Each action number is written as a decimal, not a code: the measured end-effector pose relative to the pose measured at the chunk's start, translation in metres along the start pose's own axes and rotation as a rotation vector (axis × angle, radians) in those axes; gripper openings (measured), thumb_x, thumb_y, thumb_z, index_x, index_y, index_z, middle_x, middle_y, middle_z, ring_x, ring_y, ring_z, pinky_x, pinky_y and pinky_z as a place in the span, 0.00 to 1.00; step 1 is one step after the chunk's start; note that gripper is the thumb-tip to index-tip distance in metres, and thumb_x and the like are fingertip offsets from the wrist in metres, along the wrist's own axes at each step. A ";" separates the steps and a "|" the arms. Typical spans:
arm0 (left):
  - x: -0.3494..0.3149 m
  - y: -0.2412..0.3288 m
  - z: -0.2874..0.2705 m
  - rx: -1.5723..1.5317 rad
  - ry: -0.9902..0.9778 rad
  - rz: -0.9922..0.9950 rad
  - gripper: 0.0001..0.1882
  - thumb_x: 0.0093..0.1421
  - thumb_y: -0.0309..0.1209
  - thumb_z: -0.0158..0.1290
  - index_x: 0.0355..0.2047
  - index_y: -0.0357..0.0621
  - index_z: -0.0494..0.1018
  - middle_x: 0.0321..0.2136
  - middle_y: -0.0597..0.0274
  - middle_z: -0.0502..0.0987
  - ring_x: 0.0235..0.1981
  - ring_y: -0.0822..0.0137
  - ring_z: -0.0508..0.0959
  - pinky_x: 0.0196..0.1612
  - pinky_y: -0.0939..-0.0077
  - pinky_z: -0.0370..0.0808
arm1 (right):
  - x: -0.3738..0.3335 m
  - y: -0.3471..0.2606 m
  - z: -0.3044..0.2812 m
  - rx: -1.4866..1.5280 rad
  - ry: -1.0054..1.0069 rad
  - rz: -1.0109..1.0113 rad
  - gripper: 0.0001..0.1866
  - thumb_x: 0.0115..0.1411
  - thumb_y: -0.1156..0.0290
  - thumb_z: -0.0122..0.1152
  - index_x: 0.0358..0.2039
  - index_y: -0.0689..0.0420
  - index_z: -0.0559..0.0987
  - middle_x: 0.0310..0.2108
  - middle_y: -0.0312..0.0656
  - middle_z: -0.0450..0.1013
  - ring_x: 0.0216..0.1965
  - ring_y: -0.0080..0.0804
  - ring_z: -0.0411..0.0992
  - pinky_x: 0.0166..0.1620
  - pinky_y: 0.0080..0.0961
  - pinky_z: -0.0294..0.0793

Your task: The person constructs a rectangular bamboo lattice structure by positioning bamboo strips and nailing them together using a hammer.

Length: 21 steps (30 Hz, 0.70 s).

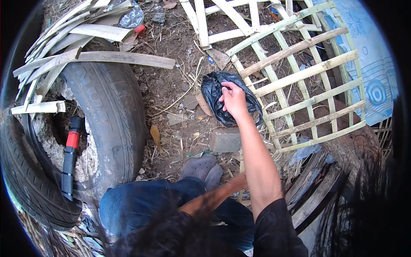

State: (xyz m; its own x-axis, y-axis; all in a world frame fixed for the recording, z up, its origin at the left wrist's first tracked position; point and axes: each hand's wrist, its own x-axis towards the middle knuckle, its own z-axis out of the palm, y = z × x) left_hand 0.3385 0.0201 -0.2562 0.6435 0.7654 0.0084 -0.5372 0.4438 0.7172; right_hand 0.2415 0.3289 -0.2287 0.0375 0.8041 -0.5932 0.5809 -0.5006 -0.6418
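My right hand (233, 100) is over a crumpled black plastic bag (216, 109) that lies on the ground, its fingers apart and slightly bent at the bag's opening. What the bag holds cannot be seen. Close beside it, on the right, is a woven lattice of split bamboo strips (308, 88). My left forearm (209, 197) crosses low in front of my body and passes under the right forearm, which hides the left hand and its fingers.
Old tires (113, 115) stand at the left, with bamboo strips (102, 32) piled on top and a black-and-red long tool (70, 158) resting there. A grey block (225, 140) lies near my shoes (199, 166). A blue patterned sheet (372, 60) covers the far right.
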 end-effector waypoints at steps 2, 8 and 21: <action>0.001 0.026 -0.003 -0.606 0.002 -0.014 0.17 0.66 0.30 0.47 0.54 0.41 0.68 0.53 0.57 0.71 0.52 0.66 0.70 0.57 0.67 0.66 | 0.013 0.010 0.008 -0.625 0.227 -0.487 0.13 0.59 0.69 0.57 0.44 0.56 0.78 0.24 0.50 0.77 0.23 0.43 0.77 0.29 0.34 0.76; 0.001 0.030 -0.013 -1.178 -0.069 -0.104 0.16 0.66 0.28 0.47 0.54 0.41 0.69 0.55 0.58 0.70 0.54 0.67 0.68 0.58 0.69 0.64 | 0.024 0.008 0.017 -0.608 0.205 -0.338 0.08 0.53 0.68 0.64 0.35 0.53 0.82 0.27 0.46 0.77 0.31 0.46 0.76 0.37 0.37 0.76; 0.010 0.078 -0.017 -0.500 -0.043 -0.507 0.20 0.64 0.27 0.47 0.56 0.38 0.66 0.57 0.54 0.68 0.57 0.63 0.67 0.61 0.68 0.62 | 0.006 0.016 -0.019 0.096 0.318 -0.394 0.06 0.49 0.73 0.69 0.28 0.60 0.82 0.27 0.40 0.78 0.24 0.26 0.75 0.31 0.22 0.74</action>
State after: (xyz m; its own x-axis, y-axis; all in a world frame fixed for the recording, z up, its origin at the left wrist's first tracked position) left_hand 0.2938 0.0705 -0.2123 0.8957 0.3939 -0.2063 -0.3455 0.9086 0.2348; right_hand 0.2659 0.3319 -0.2330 0.0850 0.9879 -0.1299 0.5241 -0.1552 -0.8374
